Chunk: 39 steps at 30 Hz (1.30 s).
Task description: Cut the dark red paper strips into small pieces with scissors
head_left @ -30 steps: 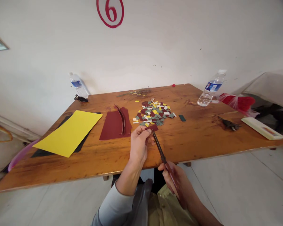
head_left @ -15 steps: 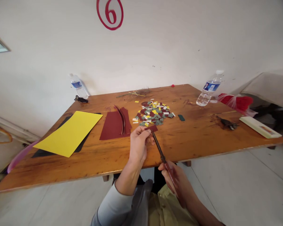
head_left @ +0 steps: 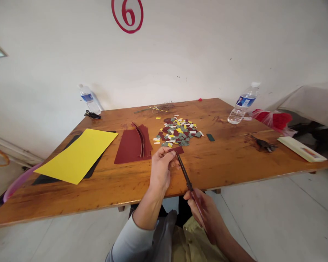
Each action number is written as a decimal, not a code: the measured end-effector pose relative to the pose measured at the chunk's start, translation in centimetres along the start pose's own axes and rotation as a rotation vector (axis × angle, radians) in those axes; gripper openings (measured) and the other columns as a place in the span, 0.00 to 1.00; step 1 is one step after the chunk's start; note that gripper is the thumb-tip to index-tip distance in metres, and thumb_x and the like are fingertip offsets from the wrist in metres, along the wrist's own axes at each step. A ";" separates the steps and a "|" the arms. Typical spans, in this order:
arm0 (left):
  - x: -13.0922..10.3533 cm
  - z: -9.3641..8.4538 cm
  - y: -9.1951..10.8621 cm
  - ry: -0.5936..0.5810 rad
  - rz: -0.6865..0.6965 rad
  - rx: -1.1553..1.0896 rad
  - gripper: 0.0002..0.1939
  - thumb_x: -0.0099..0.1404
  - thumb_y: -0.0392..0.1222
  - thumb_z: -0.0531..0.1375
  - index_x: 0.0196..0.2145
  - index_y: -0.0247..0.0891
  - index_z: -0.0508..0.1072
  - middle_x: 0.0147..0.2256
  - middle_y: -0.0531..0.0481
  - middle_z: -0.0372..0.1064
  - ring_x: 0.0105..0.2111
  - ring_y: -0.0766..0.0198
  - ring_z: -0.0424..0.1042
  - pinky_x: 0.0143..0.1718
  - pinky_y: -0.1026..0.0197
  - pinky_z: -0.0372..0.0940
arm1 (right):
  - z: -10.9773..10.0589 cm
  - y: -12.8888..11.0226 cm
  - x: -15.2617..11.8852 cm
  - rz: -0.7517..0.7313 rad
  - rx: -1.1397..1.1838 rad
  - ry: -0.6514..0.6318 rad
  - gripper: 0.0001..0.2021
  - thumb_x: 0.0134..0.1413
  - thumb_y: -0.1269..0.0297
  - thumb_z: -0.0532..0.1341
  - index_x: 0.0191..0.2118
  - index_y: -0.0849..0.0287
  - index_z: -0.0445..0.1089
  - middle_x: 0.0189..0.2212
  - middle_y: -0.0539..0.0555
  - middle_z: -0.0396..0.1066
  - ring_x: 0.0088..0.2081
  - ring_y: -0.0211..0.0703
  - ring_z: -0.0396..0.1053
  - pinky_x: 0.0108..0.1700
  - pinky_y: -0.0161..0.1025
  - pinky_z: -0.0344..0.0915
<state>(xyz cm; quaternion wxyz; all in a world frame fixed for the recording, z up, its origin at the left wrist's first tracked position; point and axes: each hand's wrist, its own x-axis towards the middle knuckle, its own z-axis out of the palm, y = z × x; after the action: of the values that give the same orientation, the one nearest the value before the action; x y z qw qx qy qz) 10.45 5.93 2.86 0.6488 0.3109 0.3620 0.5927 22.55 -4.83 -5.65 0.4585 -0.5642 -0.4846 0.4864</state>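
My left hand (head_left: 161, 167) pinches a dark red paper strip (head_left: 177, 149) between thumb and fingers, just in front of the heap. In my right hand (head_left: 205, 207) are long scissors (head_left: 185, 173) with reddish-brown handles. Their blades point away from me, and the tips meet the strip beside my left fingertips. Beyond the strip lies a heap of small cut paper pieces (head_left: 180, 131) in dark red, grey-green, yellow and white. A dark red sheet (head_left: 128, 145) lies to the left, with several cut strips (head_left: 144, 140) at its right side.
A yellow sheet (head_left: 80, 154) rests over a black one on the left. Water bottles stand at the back left (head_left: 89, 98) and right (head_left: 243, 103). To the right are a black plug (head_left: 264, 145), a pale box (head_left: 302, 148) and a green piece (head_left: 210, 137).
The view has shifted very slightly. Both hands keep nearly the same pose, with the scissor tips still at the red strip.
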 end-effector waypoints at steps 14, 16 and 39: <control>0.0 -0.1 -0.2 0.016 -0.006 -0.017 0.19 0.43 0.44 0.74 0.23 0.40 0.65 0.18 0.58 0.66 0.16 0.71 0.64 0.18 0.67 0.62 | 0.4 1.1 0.0 0.062 0.145 -0.051 0.22 0.54 0.39 0.68 0.31 0.54 0.68 0.15 0.38 0.44 0.18 0.34 0.44 0.21 0.34 0.43; 0.0 -0.2 -0.3 -0.002 -0.001 -0.003 0.20 0.44 0.44 0.74 0.22 0.40 0.65 0.18 0.57 0.66 0.16 0.71 0.65 0.19 0.67 0.63 | 0.4 1.1 0.0 0.058 0.139 -0.045 0.21 0.55 0.40 0.68 0.30 0.54 0.68 0.15 0.38 0.44 0.18 0.33 0.44 0.20 0.34 0.42; -0.3 -0.2 -0.5 0.015 -0.021 -0.011 0.19 0.42 0.44 0.74 0.23 0.40 0.66 0.18 0.57 0.66 0.16 0.70 0.64 0.18 0.67 0.63 | 0.4 1.4 -0.5 0.035 0.094 -0.007 0.24 0.57 0.37 0.66 0.30 0.54 0.69 0.18 0.41 0.48 0.21 0.37 0.49 0.23 0.36 0.48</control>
<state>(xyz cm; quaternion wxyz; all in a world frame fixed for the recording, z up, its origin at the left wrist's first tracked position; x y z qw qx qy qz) 10.54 5.59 2.42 0.6542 0.2989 0.3666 0.5901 22.24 -5.44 -7.01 0.4742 -0.5487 -0.4530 0.5184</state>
